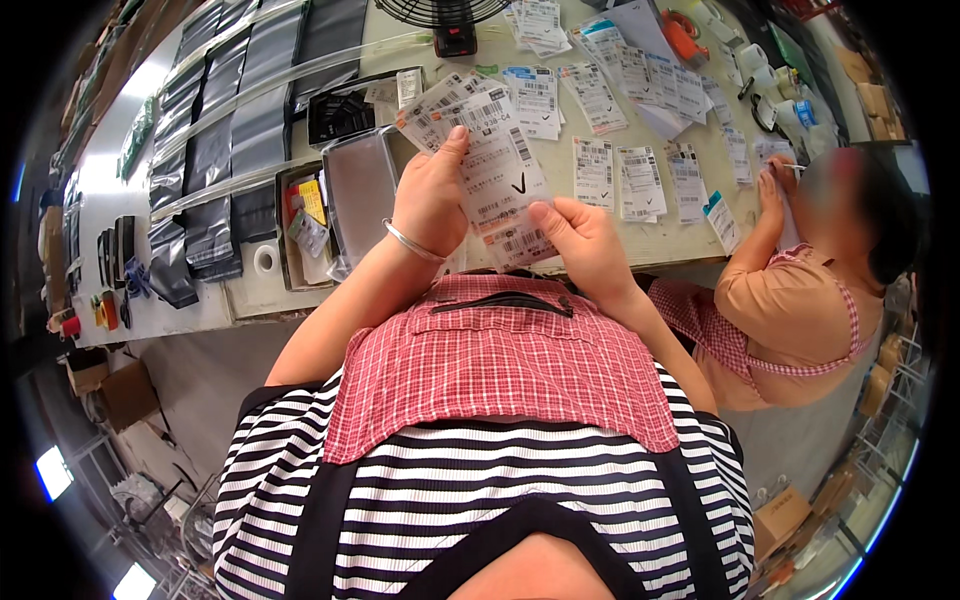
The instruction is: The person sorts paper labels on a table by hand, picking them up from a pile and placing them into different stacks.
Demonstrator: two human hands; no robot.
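Both my hands hold a fanned bunch of printed shipping labels (490,165) above the table's front edge. My left hand (432,195) grips their left side, thumb on top, with a bracelet round the wrist. At the lower right edge, my right hand (585,240) pinches the labels between thumb and fingers. The top label carries barcodes and a black tick mark. Just beyond my right hand, several label stacks lie in a row, among them a ticked stack (593,172) and another beside it (641,183).
Folded dark plastic mailing bags (215,150) cover the table's left side. Nearer are an open box with small items (305,225), a clear plastic bin (362,190) and a tape roll (266,260). A fan (455,35) stands at the back. A co-worker (800,290) handles papers at right.
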